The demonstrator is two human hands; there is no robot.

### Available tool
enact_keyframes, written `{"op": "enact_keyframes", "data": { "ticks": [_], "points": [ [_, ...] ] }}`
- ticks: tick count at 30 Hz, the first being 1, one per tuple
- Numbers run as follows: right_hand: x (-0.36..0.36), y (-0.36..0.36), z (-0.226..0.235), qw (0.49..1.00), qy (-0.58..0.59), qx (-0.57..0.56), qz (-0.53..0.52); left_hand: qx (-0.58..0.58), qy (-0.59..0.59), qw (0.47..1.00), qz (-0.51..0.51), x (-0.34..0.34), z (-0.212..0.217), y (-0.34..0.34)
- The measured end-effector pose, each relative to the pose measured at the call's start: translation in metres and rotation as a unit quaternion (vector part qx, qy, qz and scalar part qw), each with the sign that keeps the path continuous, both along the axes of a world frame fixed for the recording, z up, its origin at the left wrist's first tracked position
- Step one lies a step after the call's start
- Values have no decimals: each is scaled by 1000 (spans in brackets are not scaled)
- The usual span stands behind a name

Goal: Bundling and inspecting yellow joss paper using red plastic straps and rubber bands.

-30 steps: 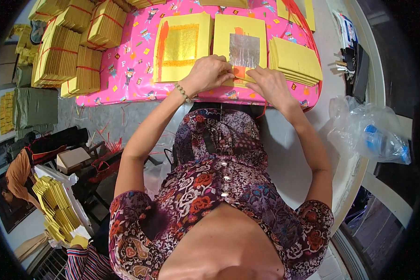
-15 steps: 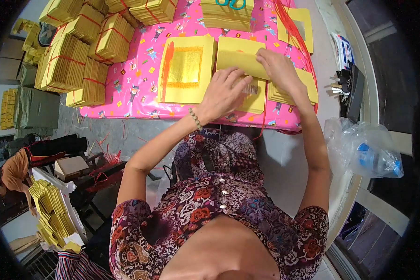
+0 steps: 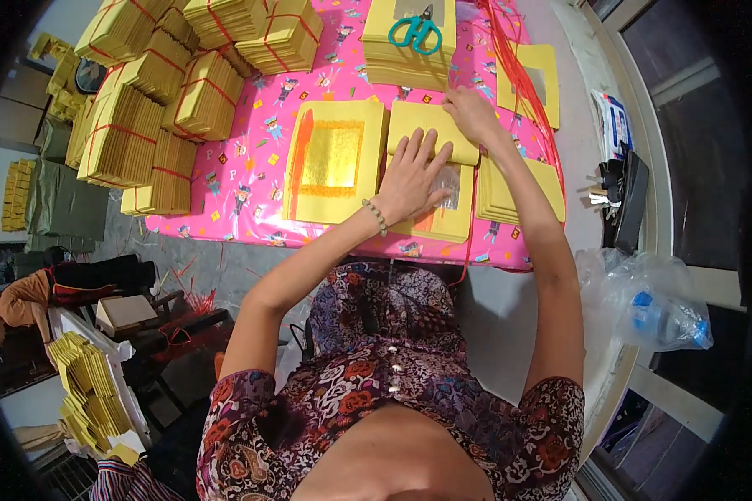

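Observation:
My left hand (image 3: 411, 179) lies with its fingers spread over a stack of yellow paper sheets (image 3: 443, 230) near the table's front edge. Its fingertips press on a folded-over yellow sheet (image 3: 405, 123) covering the far part of that stack. At the sheet's far right corner, my right hand (image 3: 474, 117) has its fingers bent together on the edge. Beside them on the left stands a thick yellow stack (image 3: 309, 200) whose top sheet bears a gold foil square (image 3: 332, 159) and an orange stripe. A lower yellow stack (image 3: 522, 192) sits under my right forearm.
Red-tied yellow paper bundles (image 3: 125, 125) are piled at the far left. Teal-handled scissors (image 3: 415, 35) rest on a stack at the back. Red strings (image 3: 518, 75) trail down the right side. A plastic bag (image 3: 656, 309) is at the right; another person (image 3: 29, 305) is at the left.
The folded sheet, raised before, now lies flatter. My right hand has slid to its far corner, and my left fingers have spread out over it. The whole view has tilted, showing the scissors fully.

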State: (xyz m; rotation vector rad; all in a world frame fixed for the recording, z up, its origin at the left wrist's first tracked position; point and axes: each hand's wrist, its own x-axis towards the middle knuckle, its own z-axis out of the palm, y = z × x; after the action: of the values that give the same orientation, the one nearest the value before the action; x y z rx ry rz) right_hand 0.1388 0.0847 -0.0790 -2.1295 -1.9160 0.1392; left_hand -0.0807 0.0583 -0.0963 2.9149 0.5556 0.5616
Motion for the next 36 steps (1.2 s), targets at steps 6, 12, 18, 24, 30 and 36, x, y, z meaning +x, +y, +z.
{"op": "enact_keyframes", "data": {
  "ticks": [6, 12, 18, 24, 30, 36],
  "points": [
    [-1, 7, -4, 997, 42, -53, 25, -3, 13, 1000, -4, 4, -1, 1],
    [-10, 4, 3, 996, 64, -65, 14, -5, 14, 1000, -2, 2, 0, 2],
    [-10, 4, 3, 993, 85, -76, 10, -6, 19, 1000, -5, 1, 0, 1],
    [-11, 6, -3, 996, 39, -74, 27, -18, 13, 1000, -11, -1, -4, -2],
    [-14, -16, 6, 1000, 13, 9, 27, -37, 21, 999, -19, 3, -4, -2],
    [-65, -97, 38, 991, -137, -14, -3, -62, 13, 998, -17, -2, -7, 2]
  ]
}}
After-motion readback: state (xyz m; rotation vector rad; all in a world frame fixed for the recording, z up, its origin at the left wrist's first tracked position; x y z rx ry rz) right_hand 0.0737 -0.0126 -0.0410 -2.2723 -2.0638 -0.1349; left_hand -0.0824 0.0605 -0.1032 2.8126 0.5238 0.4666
